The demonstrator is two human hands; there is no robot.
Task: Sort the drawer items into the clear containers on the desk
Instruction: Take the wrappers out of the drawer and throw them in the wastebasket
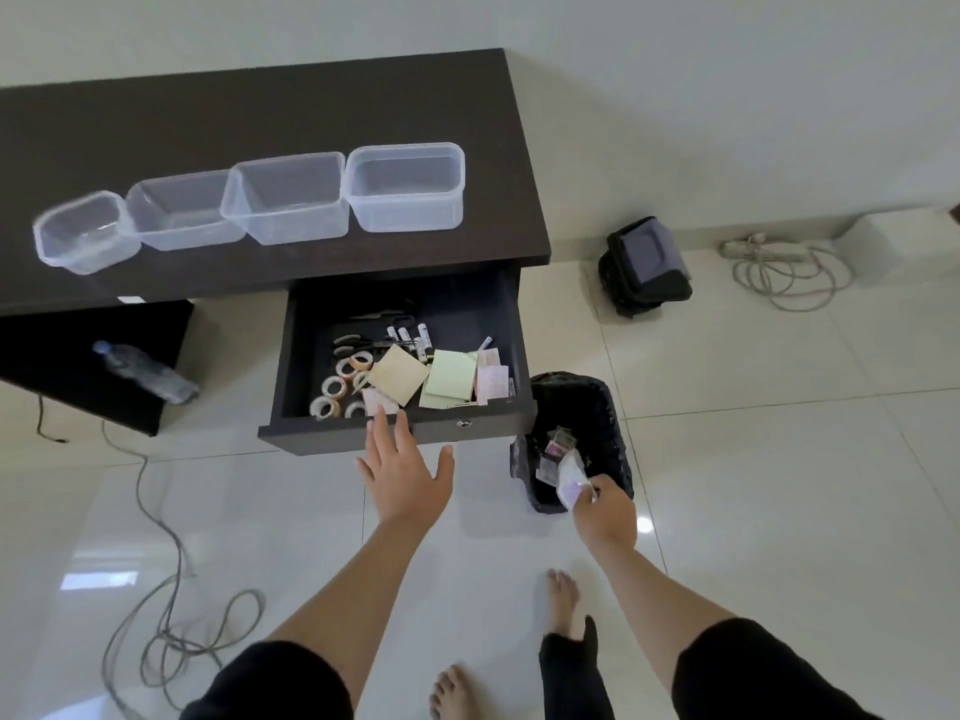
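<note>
The left hand (404,472) is spread flat with nothing in it, its fingertips at the front edge of the open drawer (395,433), just short of the tape rolls (332,388), sticky notes (448,379) and markers (410,336) lying inside. The right hand (605,506) pinches a crumpled slip of paper (570,478) over the rim of the black bin (605,407) beside the drawer. Four clear containers (291,202) stand in a row on the dark desk (260,111), all bare inside.
</note>
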